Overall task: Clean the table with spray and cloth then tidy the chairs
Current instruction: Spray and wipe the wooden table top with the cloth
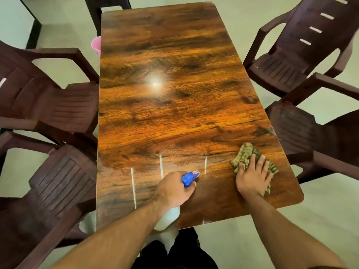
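Fingers of the right hand lie spread and straight, pressing the cloth beneath them onto the table. The cloth is probably soft and limp, best bunched under the palm. To their left, the left hand curls round the neck of the spray bottle, seemingly light, rigid plastic.

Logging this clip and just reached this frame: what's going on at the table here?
A person stands at the near end of a glossy wooden table. Their left hand grips a spray bottle with a blue head, held over the tabletop. Their right hand presses flat on a patterned cloth near the table's right edge. Brown plastic chairs stand angled along both long sides, not yet tidied.
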{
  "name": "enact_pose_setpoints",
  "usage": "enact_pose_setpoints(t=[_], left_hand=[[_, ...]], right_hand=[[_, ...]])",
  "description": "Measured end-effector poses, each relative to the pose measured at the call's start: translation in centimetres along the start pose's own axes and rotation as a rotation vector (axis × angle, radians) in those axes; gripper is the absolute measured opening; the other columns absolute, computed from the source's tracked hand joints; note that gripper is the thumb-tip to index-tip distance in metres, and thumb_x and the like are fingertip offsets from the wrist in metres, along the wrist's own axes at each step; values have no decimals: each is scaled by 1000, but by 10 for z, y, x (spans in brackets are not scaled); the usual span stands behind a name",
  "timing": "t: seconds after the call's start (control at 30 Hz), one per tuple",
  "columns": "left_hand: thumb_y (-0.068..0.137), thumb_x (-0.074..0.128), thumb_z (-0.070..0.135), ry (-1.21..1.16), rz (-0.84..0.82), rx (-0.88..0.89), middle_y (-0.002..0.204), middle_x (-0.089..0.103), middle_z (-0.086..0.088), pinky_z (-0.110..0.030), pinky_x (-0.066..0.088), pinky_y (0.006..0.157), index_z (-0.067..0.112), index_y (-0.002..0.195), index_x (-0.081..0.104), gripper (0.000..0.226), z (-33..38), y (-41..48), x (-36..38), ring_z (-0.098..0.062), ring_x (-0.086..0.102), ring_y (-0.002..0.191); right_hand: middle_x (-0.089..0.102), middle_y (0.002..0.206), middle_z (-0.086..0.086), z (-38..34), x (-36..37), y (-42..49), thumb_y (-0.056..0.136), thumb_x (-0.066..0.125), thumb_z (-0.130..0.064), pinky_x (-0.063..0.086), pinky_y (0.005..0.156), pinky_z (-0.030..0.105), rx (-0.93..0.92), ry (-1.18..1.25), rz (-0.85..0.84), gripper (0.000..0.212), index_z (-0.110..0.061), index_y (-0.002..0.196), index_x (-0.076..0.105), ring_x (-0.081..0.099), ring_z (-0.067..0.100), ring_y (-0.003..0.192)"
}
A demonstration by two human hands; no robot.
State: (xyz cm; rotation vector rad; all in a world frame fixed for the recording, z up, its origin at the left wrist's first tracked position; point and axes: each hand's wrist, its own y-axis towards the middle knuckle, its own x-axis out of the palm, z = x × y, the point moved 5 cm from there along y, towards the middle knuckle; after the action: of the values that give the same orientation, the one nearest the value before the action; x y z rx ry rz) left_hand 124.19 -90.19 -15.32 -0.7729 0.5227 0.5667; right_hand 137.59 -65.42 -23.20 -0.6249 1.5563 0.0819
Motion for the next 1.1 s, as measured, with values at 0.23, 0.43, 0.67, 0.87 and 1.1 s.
enact_pose_setpoints(t=[0.23,0.43,0.67,0.87,1.1], left_hand=[[92,63,39,-40,54,-92,63,56,7,-28,36,52,32,71,48,26,-16,12,-10,-18,56,61],[94,65,29,-39,152,-141,54,46,12,-17,27,44,29,63,42,37,-56,-4,-48,-7,47,50],[91,63,36,-83,209,-212,65,57,7,-28,39,55,31,82,55,13,-105,-33,-63,-13,58,63],[91,64,31,-154,218,-253,62,56,8,-24,36,52,30,68,50,27,-143,-60,-66,-9,53,57],[87,59,40,-149,211,-245,77,68,0,-39,53,69,20,84,64,21,-171,-86,-73,-21,62,71]], right_hand=[[-12,167,4,-100,47,-75,97,34,-55,-13,121,51,-856,-188,-90,75,-27,160,4,-9,28,155],[-15,167,5,-83,15,-16,102,27,-52,-9,122,54,-298,-129,-31,70,-28,160,-5,-16,27,154],[-19,165,7,-188,68,-142,97,28,-53,-22,117,54,-949,-243,-169,76,-28,160,-4,-24,29,150],[-18,166,5,-182,54,-105,99,32,-50,-14,121,51,-829,-299,-96,74,-28,160,-4,-19,27,153],[-10,166,4,-225,93,-182,93,37,-50,-13,120,48,-952,-175,-84,77,-25,160,5,-4,28,155]])
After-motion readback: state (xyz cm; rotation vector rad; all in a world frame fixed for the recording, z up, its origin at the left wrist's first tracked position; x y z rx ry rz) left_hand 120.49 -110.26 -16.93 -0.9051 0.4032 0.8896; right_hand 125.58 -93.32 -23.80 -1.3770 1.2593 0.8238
